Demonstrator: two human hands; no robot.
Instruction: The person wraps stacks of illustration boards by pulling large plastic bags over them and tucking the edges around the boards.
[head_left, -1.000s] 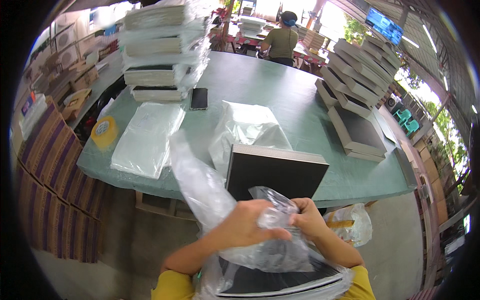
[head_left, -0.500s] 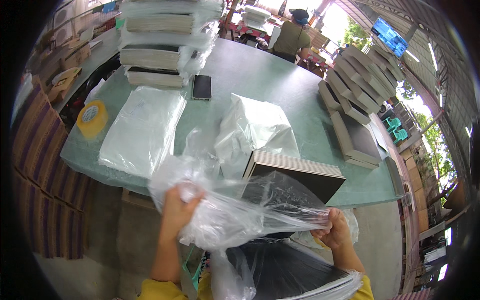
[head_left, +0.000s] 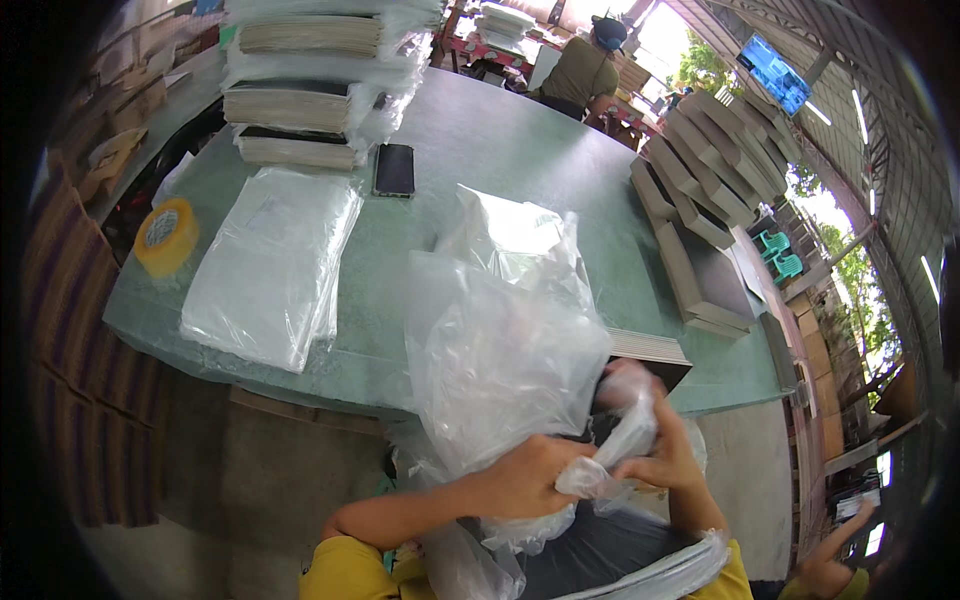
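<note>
Clear plastic bag, ballooned up right at the near edge of the green table, gripped at its lower end by both hands. Left hand closed tight around a bunched twist of the film; right hand pinching the same twist from the other side, fingers curled shut on it. Behind the bag, a dark flat book mostly hidden, only a corner and the page edges peeking out. Another dark flat item down in the lap, cut off by the bottom edge, hard to say what exactly.

Count on the table: one black phone, one yellow tape roll, one flat pile of clear bags, one more crumpled bag behind the held one. Wrapped book stacks at the far left, too blurry to count. Row of leaning books on the right, number unclear. One other person at the far end.
</note>
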